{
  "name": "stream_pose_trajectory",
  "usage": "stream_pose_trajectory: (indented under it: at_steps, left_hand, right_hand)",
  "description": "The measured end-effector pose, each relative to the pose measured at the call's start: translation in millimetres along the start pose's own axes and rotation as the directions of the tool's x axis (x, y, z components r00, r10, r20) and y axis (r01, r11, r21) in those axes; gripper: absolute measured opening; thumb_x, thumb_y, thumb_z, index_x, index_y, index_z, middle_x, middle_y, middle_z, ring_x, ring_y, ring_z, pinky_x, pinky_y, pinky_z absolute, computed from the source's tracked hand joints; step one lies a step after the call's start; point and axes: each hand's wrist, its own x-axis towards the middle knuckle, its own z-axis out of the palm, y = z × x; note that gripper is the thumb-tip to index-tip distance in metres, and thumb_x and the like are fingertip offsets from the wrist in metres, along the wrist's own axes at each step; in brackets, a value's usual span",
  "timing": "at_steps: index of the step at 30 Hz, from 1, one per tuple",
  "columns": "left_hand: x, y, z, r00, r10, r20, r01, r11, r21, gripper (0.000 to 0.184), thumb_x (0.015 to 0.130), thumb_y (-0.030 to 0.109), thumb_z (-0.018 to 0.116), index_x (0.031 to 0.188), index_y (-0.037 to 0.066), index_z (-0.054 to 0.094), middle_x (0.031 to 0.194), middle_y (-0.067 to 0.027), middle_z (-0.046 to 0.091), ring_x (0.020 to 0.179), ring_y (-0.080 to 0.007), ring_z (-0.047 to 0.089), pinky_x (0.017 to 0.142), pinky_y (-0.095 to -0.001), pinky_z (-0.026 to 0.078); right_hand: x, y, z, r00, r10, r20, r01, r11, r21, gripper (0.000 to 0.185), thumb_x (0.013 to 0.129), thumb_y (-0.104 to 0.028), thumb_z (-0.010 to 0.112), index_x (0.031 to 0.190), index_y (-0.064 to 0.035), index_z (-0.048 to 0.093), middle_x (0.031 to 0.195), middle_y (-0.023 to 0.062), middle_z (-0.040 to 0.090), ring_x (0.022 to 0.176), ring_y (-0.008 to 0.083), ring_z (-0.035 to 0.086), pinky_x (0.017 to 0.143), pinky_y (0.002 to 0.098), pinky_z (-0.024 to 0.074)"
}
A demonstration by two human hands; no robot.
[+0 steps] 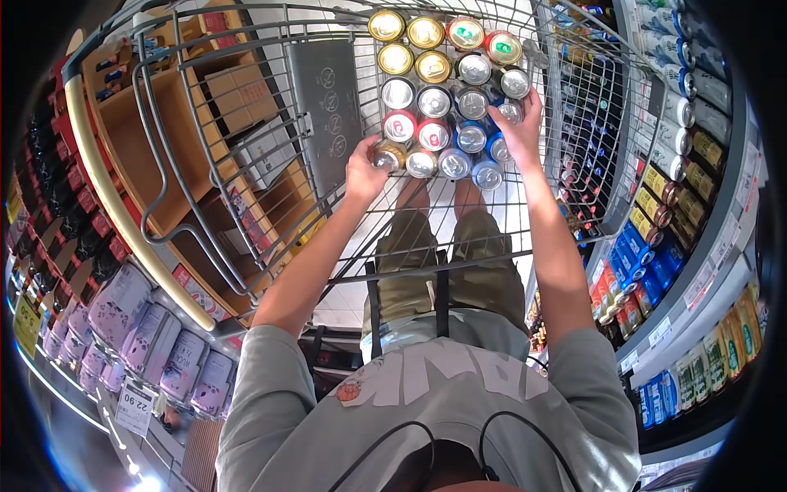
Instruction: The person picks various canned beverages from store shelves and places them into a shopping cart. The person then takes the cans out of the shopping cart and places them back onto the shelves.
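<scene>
Rows of upright drink cans (433, 102) stand close together in a wire shopping cart (500, 261). My left hand (366, 170) curls around a gold-sided can (388, 156) at the near left corner of the group. On the other side, my right hand (522, 127) grips a silver-topped can (508, 111), thumb on the inner side and fingers along the outer edge. Gold-topped cans (425, 33) fill the far left part. Red-rimmed cans (399, 126) and blue cans (487, 174) sit nearer to me.
A dark panel (328, 115) stands in the cart's left part, and its pale handle bar (123, 221) curves along the left. Shelves of cans (656, 197) line the right. Wooden display shelving (156, 156) and floral packages (147, 336) are on the left.
</scene>
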Motion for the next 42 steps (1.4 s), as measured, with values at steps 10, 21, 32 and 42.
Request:
stream_pose_trajectory:
  at_steps: [10, 21, 32, 42]
  left_hand:
    - [6, 1, 7, 0.998, 0.028, -0.054, -0.034, 0.993, -0.116, 0.068, 0.073, 0.001, 0.083, 0.135, 0.003, 0.054, 0.115, -0.015, 0.069, 0.093, -0.0185, 0.066, 0.088, -0.0322, 0.056]
    - [6, 3, 7, 0.993, 0.119, 0.013, -0.117, 0.988, -0.105, 0.076, 0.076, 0.001, 0.082, 0.143, 0.004, 0.046, 0.136, -0.0121, 0.059, 0.108, -0.0215, 0.065, 0.097, -0.0344, 0.055]
    - [6, 12, 6, 0.991, 0.135, 0.012, -0.135, 0.991, -0.006, 0.083, 0.076, 0.001, 0.082, 0.147, 0.005, 0.04, 0.139, -0.0134, 0.058, 0.114, -0.0267, 0.064, 0.093, -0.0367, 0.057]
    - [24, -14, 14, 0.969, 0.239, 0.064, -0.231, 0.966, -0.114, 0.098, 0.073, 0.003, 0.084, 0.154, 0.003, 0.028, 0.146, -0.0208, 0.046, 0.119, -0.0309, 0.06, 0.094, -0.039, 0.056]
  right_hand:
    - [-3, -7, 3, 1.0, 0.015, 0.026, -0.015, 1.0, -0.009, 0.103, 0.079, -0.019, 0.086, 0.152, 0.0044, 0.018, 0.152, 0.0246, 0.032, 0.141, 0.0291, 0.035, 0.119, 0.0406, 0.0261]
    - [0, 8, -7, 0.996, 0.077, -0.04, -0.081, 0.991, -0.104, 0.084, 0.089, -0.023, 0.075, 0.151, 0.0033, 0.024, 0.151, 0.0225, 0.037, 0.141, 0.0302, 0.038, 0.118, 0.0409, 0.0273]
    - [2, 15, -10, 0.989, 0.131, -0.062, -0.138, 0.984, -0.11, 0.084, 0.089, -0.028, 0.074, 0.151, 0.0037, 0.027, 0.15, 0.0246, 0.039, 0.141, 0.0316, 0.038, 0.116, 0.0423, 0.0314]
    - [1, 14, -8, 0.99, 0.12, -0.077, -0.128, 0.987, -0.101, 0.081, 0.089, -0.03, 0.073, 0.15, 0.003, 0.031, 0.148, 0.0245, 0.041, 0.14, 0.0316, 0.038, 0.117, 0.042, 0.03]
